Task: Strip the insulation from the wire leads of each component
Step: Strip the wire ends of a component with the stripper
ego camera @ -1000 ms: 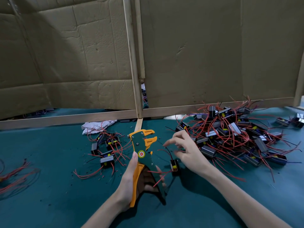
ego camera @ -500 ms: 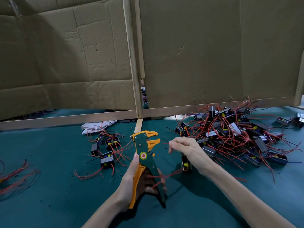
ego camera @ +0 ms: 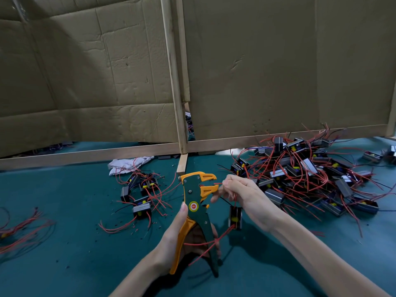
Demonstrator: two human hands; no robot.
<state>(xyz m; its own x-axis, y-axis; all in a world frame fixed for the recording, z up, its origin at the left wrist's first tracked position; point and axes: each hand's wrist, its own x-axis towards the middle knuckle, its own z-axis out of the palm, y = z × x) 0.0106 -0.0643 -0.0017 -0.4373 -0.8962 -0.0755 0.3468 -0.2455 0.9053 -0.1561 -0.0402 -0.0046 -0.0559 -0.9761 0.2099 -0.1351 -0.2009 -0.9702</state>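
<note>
Above the teal table [ego camera: 64,211] | right hand [ego camera: 242,196] has lifted a component [ego camera: 235,217], pinching its red lead [ego camera: 216,183] at the open stripper [ego camera: 194,202] mouth | left hand [ego camera: 177,239] wrapped round handles | lead seemingly not yet seated; strip pending

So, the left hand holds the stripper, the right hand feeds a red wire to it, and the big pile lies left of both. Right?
No: the head view shows the big pile right of both. The left hand holds the stripper and the right hand feeds a red wire to it.
</note>
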